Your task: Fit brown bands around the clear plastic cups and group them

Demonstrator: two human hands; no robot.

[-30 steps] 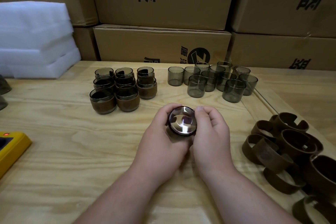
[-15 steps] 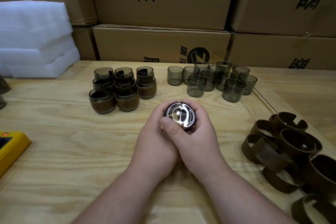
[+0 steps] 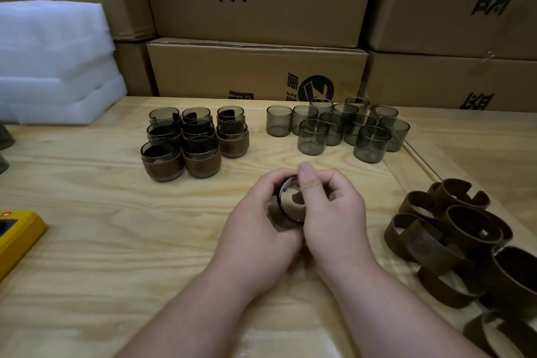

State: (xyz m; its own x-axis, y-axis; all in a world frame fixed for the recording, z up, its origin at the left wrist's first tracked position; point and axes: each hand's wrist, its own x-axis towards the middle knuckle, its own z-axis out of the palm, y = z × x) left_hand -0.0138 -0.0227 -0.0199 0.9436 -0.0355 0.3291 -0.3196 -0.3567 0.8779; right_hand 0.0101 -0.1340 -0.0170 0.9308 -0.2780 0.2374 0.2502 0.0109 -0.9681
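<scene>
Looking over the wooden table [image 3: 87, 241], you have cardboard boxes [image 3: 255, 67] stacked behind it and white foam sheets [image 3: 52, 61] at far left. Loose brown bands [image 3: 453, 229] lie heaped at the right edge, bare clear cups [image 3: 340, 128] cluster at back right, and banded cups [image 3: 191, 142] sit grouped at back left. A yellow device [image 3: 17, 238] pokes in at left. Above mid-table, your left hand [image 3: 255, 227] and right hand [image 3: 334, 218] both grip one cup [image 3: 290, 203], tipped on its side, a brown band around it.

Cup [image 3: 291, 203] perhaps banded, hands-hidden.
</scene>
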